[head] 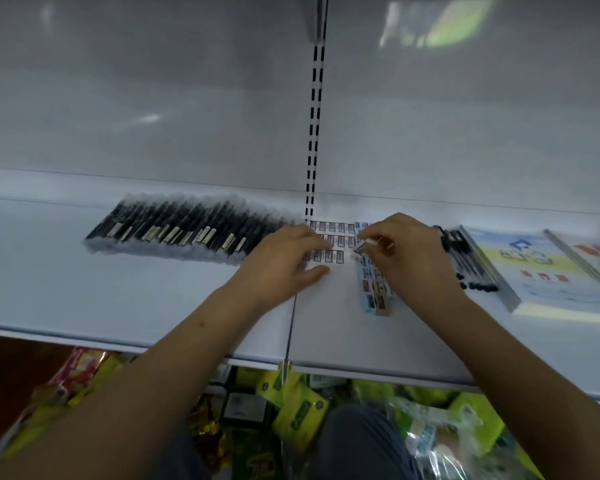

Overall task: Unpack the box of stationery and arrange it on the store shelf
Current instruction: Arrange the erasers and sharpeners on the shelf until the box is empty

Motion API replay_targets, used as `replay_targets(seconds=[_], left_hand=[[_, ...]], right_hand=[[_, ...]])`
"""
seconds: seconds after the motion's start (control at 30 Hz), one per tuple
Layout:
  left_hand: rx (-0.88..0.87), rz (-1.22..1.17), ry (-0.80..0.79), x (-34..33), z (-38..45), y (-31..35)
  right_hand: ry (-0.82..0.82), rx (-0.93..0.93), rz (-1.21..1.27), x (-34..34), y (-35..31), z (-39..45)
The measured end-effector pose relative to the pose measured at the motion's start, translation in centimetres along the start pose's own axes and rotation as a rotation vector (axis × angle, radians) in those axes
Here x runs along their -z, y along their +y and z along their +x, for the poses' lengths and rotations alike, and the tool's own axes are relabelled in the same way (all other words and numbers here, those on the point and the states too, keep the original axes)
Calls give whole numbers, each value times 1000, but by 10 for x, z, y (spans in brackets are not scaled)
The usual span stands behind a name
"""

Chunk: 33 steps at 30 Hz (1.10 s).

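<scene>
Stocking well advanced: your left hand lies flat with fingers straight on the grid of small erasers; your right hand pinches one eraser just above the blue-wrapped column; a long row of black pens already lines the shelf, with more pens and booklets to the right; the box itself is not visible, so what remains cannot be judged.
</scene>
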<state>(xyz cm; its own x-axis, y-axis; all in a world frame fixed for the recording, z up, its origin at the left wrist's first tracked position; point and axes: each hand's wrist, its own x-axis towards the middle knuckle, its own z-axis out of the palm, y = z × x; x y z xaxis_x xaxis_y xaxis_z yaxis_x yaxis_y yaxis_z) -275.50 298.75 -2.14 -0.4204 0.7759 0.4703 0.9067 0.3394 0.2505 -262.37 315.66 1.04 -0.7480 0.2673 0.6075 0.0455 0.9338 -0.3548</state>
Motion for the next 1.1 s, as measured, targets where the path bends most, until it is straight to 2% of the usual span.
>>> replay_targets(seconds=[0.27, 0.43, 0.57, 0.7, 0.87, 1.03, 1.1], left_hand=[[-49, -30, 68, -18, 3, -8], [-53, -7, 84, -18, 2, -8], [3, 61, 154, -15, 2, -11], [29, 40, 136, -15, 0, -12], [11, 48, 124, -17, 2, -13], [-16, 81, 98, -14, 0, -11], [-4, 84, 72, -4, -7, -5]], right_hand=[[-309, 53, -174, -15, -3, 7], [-367, 57, -259, -18, -1, 11], [-350, -7, -194, -24, 3, 18], [-378, -48, -124, -31, 6, 23], [-422, 28, -90, -30, 11, 28], [-484, 69, -165, -27, 12, 32], [-450, 106, -208, -26, 8, 32]])
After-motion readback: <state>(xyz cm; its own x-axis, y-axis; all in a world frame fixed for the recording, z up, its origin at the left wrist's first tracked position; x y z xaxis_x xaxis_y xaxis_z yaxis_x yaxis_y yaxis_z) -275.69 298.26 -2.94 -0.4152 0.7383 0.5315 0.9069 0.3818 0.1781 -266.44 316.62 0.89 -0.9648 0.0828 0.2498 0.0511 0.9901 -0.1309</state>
